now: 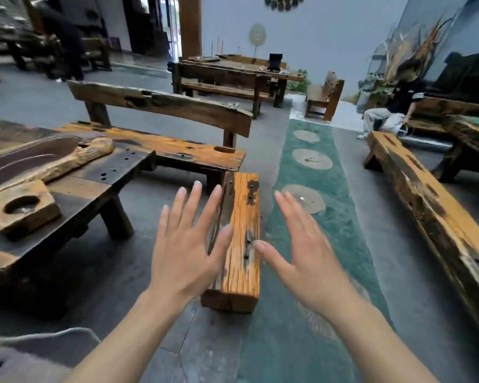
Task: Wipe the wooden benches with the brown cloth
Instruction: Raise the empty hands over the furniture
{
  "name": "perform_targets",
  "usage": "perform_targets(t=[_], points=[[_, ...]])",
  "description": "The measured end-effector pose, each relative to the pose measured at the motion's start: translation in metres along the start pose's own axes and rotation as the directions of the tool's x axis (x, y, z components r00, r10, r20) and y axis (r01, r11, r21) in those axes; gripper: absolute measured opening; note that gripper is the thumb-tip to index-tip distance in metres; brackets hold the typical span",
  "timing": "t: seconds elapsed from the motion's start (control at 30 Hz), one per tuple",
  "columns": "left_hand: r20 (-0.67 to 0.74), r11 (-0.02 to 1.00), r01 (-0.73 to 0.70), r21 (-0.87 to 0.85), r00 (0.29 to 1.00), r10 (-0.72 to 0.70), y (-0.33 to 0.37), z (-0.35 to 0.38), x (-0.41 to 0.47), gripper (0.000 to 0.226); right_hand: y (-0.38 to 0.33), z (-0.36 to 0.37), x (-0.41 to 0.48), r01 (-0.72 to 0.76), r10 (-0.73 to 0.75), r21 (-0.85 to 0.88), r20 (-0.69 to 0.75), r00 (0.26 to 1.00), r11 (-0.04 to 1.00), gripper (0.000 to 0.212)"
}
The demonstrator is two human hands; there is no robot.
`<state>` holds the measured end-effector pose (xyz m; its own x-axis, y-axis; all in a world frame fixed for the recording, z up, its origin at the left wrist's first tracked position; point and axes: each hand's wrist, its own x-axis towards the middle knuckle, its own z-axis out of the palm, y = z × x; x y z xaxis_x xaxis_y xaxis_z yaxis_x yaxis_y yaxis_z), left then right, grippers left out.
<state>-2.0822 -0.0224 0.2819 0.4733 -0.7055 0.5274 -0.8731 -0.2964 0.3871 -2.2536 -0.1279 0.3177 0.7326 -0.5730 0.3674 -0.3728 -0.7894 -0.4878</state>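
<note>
Hovering empty and splayed, left hand (187,246) and right hand (306,262) flank the near narrow wooden bench (244,211), probably ahead of wiping; no brown cloth in view.

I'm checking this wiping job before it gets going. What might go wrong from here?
1. The left hand and right hand are both spread open and bare, and no brown cloth is in view. Wiping may begin with skin on wood, or stall.
2. The narrow bench has rough, cracked grain and dark nail-like spots in its top. These could snag a cloth or scratch fingers.
</note>
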Motion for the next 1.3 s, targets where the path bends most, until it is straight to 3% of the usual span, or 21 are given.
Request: perform_targets(t=[0.27,0.47,0.57,0.73,0.87,1.1,1.3], points=[[-0.042,0.930,0.317,0.184,0.948,-0.315,0.100,0.090,0.019,0.063,0.154,-0.041,0.059,0.154,-0.175,0.113,0.208,0.962,0.982,0.079],[-0.113,0.810,0.510,0.290,0.858,-0.500,0.104,0.159,0.042,0.062,0.228,0.003,0.135,0.236,-0.298,0.218,0.326,0.897,0.947,0.078],[-0.151,0.770,0.567,0.291,0.822,-0.549,0.088,0.211,0.058,0.062,0.267,0.041,0.170,0.290,-0.357,0.243,0.307,0.882,0.926,0.076],[-0.097,0.626,0.703,0.337,0.687,-0.720,0.059,0.308,0.081,0.064,0.342,0.124,0.212,0.322,-0.416,0.270,0.480,0.772,0.908,0.074],[-0.081,0.555,0.744,0.372,0.622,-0.779,0.034,0.387,0.086,0.062,0.394,0.193,0.232,0.371,-0.476,0.299,0.554,0.683,0.879,0.072],[-0.017,0.358,0.828,0.432,0.405,-0.914,-0.022,0.588,0.014,0.064,0.524,0.374,0.204,0.487,-0.552,0.320,0.691,0.466,0.813,0.060],[-0.081,0.226,0.873,0.433,0.287,-0.954,-0.070,0.734,-0.045,0.055,0.613,0.519,0.174,0.668,-0.660,0.301,0.648,0.381,0.681,0.048]])
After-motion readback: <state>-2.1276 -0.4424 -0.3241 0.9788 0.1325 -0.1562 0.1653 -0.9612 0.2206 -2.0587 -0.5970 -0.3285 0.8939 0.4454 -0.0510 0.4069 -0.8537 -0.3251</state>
